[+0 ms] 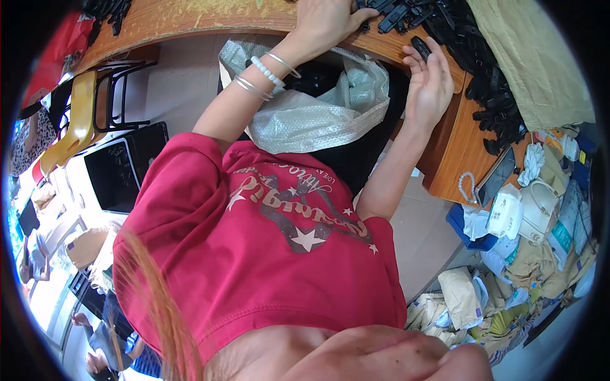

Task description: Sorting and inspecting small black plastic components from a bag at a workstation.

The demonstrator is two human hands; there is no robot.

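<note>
My right hand (pixel 431 89) is closed, pinching a small oval black plastic piece (pixel 420 48) between thumb and fingers just off the table's edge. At the upper edge of the view, my left hand (pixel 325 24) is over the wooden table (pixel 210 19). Its thumb reaches to a group of narrow black plastic parts (pixel 397 18); its other fingers are mostly cut off, so what they hold cannot be seen. Below the table edge a whitish woven sack (pixel 305 124) gapes open on my lap, with dark shiny things inside.
A long heap of black plastic pieces (pixel 502 114) runs along the table's right side beside a tan sack (pixel 540 63). A phone (pixel 495 178) and a beaded bracelet (pixel 467 187) are near the corner. Bags and packages crowd the right; a yellow chair (pixel 79 120) stands left.
</note>
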